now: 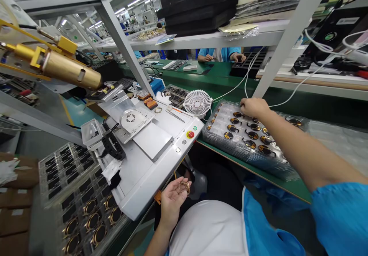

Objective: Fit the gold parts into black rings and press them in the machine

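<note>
My left hand (171, 202) is palm up in front of the white machine, its fingers curled round a gold ring-shaped watch case (188, 187). Over at the right, my right hand (255, 108) reaches to the far side of a stack of clear plastic trays (220, 112). Its fingers are bent down and closed; the fingertips, and anything in them, are hidden. Round dark discs with short black tails, such as one disc (250, 144), lie in the top tray's pockets. The forearm covers part of that tray.
The white machine (143, 189) has a round fixture (130, 118), a red button (190, 134) and tweezers (174, 116). A brass cylinder (71, 71) overhangs it. A white fan (197, 103) stands beside the trays. Gold watch cases (92, 221) fill trays at lower left. A co-worker's hands (239, 57) show opposite.
</note>
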Demonstrator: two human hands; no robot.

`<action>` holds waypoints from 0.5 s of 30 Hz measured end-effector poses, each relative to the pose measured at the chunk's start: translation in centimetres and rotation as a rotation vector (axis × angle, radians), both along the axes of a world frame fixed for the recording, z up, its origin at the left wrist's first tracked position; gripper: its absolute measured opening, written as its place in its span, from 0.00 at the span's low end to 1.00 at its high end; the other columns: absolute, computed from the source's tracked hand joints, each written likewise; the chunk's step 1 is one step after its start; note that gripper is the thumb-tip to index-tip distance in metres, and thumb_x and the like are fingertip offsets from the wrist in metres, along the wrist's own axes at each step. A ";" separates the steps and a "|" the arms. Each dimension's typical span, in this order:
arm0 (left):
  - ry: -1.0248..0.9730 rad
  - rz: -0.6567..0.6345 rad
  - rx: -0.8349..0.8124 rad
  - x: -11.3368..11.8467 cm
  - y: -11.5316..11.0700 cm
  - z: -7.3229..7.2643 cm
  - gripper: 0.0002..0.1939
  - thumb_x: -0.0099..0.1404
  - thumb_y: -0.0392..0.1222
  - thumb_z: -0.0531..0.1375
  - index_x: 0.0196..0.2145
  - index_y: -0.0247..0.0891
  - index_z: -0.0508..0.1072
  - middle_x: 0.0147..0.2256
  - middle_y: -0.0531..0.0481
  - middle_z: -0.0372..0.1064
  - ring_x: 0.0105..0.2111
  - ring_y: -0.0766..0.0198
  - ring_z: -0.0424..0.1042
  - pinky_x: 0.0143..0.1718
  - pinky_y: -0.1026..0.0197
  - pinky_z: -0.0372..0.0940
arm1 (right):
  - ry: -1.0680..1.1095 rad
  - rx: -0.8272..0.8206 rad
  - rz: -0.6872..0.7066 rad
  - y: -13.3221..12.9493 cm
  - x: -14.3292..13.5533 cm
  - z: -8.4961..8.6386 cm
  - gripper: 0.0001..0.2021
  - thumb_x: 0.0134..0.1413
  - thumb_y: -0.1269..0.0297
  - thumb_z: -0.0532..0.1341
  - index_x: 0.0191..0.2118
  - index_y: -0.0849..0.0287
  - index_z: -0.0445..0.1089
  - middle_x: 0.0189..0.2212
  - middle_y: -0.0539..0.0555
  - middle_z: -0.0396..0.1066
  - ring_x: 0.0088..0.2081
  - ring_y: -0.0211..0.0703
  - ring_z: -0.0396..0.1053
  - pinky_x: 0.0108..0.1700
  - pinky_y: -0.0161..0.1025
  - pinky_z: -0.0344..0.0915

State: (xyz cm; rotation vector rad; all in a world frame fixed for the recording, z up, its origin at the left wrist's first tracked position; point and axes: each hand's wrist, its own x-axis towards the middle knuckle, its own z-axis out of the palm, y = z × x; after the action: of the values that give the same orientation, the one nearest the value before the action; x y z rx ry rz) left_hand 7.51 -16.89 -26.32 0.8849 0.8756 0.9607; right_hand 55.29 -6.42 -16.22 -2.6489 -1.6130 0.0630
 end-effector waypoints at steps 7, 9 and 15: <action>-0.055 -0.076 -0.026 1.2 0.9 1.2 0.25 0.51 0.46 0.77 0.46 0.39 0.81 0.45 0.40 0.80 0.45 0.47 0.82 0.52 0.45 0.73 | 0.564 0.334 0.099 -5.8 -7.0 -0.7 0.20 0.66 0.62 0.56 0.57 0.61 0.75 0.30 0.57 0.78 0.32 0.48 0.77 0.40 0.43 0.74; -0.087 -0.144 -0.004 2.2 1.4 1.9 0.25 0.52 0.45 0.77 0.47 0.39 0.81 0.46 0.40 0.80 0.43 0.50 0.82 0.49 0.49 0.74 | 0.843 0.443 0.240 -7.5 -10.9 -1.2 0.18 0.63 0.56 0.60 0.51 0.60 0.78 0.30 0.56 0.78 0.27 0.46 0.76 0.35 0.42 0.76; -0.159 -0.300 0.067 4.0 3.3 3.9 0.28 0.50 0.43 0.78 0.49 0.39 0.79 0.42 0.41 0.82 0.42 0.51 0.82 0.48 0.51 0.74 | 1.172 0.547 0.577 -10.3 -20.3 -2.1 0.10 0.63 0.57 0.64 0.37 0.58 0.79 0.38 0.56 0.79 0.25 0.40 0.75 0.29 0.38 0.76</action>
State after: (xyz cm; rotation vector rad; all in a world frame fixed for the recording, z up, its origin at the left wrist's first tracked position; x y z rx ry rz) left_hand 11.53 -13.57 -22.43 0.9519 0.5588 0.7897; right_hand 34.97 -16.76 -18.28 -1.1951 -1.4859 0.8434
